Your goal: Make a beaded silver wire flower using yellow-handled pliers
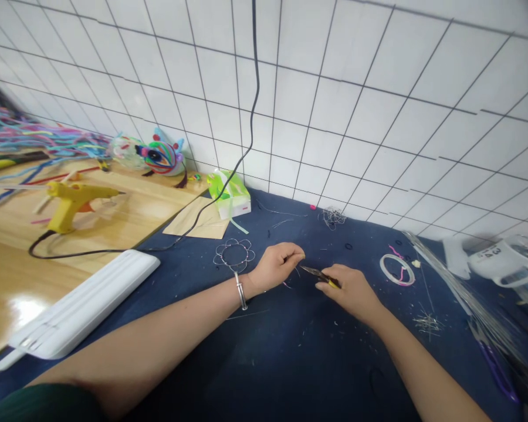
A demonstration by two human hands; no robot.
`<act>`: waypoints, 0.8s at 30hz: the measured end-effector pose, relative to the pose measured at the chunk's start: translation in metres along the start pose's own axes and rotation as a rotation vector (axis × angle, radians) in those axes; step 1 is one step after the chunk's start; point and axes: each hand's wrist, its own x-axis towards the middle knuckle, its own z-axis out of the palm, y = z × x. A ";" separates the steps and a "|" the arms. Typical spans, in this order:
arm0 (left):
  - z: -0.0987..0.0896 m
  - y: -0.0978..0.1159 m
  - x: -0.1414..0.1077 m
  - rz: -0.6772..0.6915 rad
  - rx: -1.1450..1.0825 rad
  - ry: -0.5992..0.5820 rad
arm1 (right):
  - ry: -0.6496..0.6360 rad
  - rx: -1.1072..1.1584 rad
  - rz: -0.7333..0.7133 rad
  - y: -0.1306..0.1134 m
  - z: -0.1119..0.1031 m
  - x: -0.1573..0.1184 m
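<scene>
My left hand [278,266] is closed in a pinch, and a thin wire [297,271] shows just below its fingertips. Facing it, my right hand [349,290] is wrapped round a pair of pliers [319,274] with yellow grips, the dark jaws pointing left toward the pinched fingers. A small gap seems to lie between the jaws and my left fingers. Behind my left wrist a flower-shaped wire frame [234,255] with looped petals lies on the dark blue cloth [273,363].
A yellow glue gun [77,202] rests on the wooden board at left, its black cord crossing near a white power strip [85,302]. A tissue pack [229,193] stands by the wall. Tangled wire [334,217], a white ring-shaped coil [397,269] and long wires [457,287] lie around.
</scene>
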 end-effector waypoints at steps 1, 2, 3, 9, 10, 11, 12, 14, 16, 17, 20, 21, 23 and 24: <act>0.000 0.001 0.000 -0.006 -0.007 -0.002 | -0.015 0.040 0.002 0.000 -0.001 0.000; 0.000 0.001 -0.001 -0.009 -0.013 -0.006 | -0.029 0.077 0.008 0.000 -0.002 0.000; 0.000 0.002 -0.001 -0.010 -0.016 -0.012 | -0.040 0.112 0.015 0.000 -0.003 0.000; 0.000 0.005 -0.004 0.026 -0.021 -0.015 | -0.102 0.270 0.061 -0.001 -0.007 -0.003; 0.000 0.005 -0.004 0.012 -0.037 -0.017 | -0.098 0.297 0.067 0.000 -0.006 -0.004; 0.001 0.004 -0.004 -0.017 -0.062 -0.016 | -0.081 0.325 0.074 0.000 -0.005 -0.004; 0.001 0.002 -0.004 -0.065 -0.098 -0.012 | -0.048 0.351 0.084 0.001 -0.003 -0.004; 0.003 -0.001 -0.003 -0.191 -0.185 0.050 | 0.044 0.393 0.116 0.001 0.004 -0.005; 0.004 -0.004 -0.002 -0.265 -0.245 0.135 | 0.116 0.413 0.140 0.000 0.014 -0.005; 0.006 -0.005 -0.002 -0.291 -0.269 0.170 | 0.152 0.423 0.154 -0.002 0.018 -0.005; 0.011 -0.002 -0.004 -0.320 -0.329 0.206 | 0.247 0.468 0.193 -0.010 0.028 -0.005; 0.014 -0.001 -0.005 -0.322 -0.347 0.198 | 0.269 0.499 0.202 -0.013 0.030 -0.006; 0.019 0.004 -0.008 -0.321 -0.378 0.162 | 0.293 0.580 0.209 -0.018 0.031 -0.006; 0.022 0.006 -0.009 -0.324 -0.390 0.146 | 0.297 0.616 0.208 -0.020 0.031 -0.007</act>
